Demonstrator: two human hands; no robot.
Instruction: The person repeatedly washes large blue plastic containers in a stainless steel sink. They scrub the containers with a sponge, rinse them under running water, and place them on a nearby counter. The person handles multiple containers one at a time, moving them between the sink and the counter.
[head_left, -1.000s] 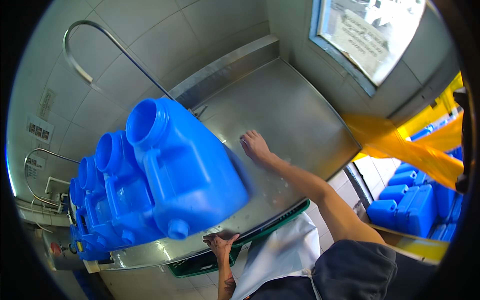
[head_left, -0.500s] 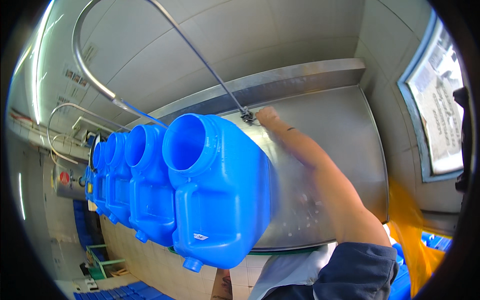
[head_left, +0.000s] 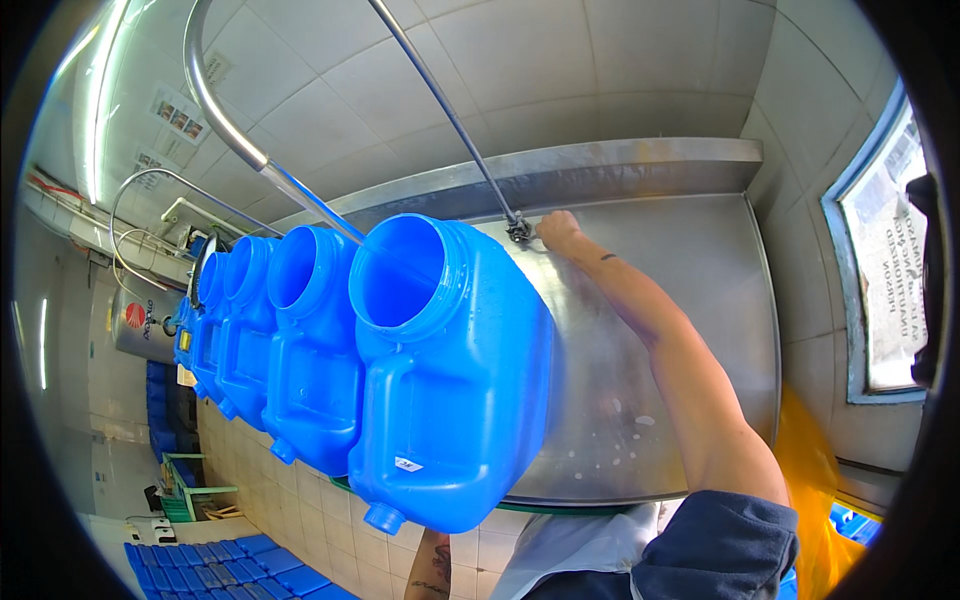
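At the foot of a thin metal pipe, my right hand (head_left: 560, 232) is closed at the tap valve (head_left: 519, 228), its fingers curled around what looks like the handle. A large blue jerrycan (head_left: 450, 390) stands just left of that arm, its wide mouth uncapped and a small spout low on its near face. From the end of a curved metal spout (head_left: 262, 160), a clear stream of water (head_left: 318, 207) slants into that mouth. Only my tattooed left forearm (head_left: 431, 568) shows below the jerrycan, which hides the hand. Several similar open jerrycans (head_left: 318, 370) line up to the left.
The jerrycans stand on a wet stainless steel counter (head_left: 680, 260) with a raised back ledge (head_left: 640, 155). A yellow plastic sheet (head_left: 808, 490) hangs at the right end, near a window (head_left: 882, 250). Stacked blue containers (head_left: 215, 572) and a green stand (head_left: 190, 485) are at lower left.
The view has shifted, so the scene sits slightly further right. The stream from the spout shows longer and now reaches the nearest jerrycan's mouth. My right hand stays at the valve.
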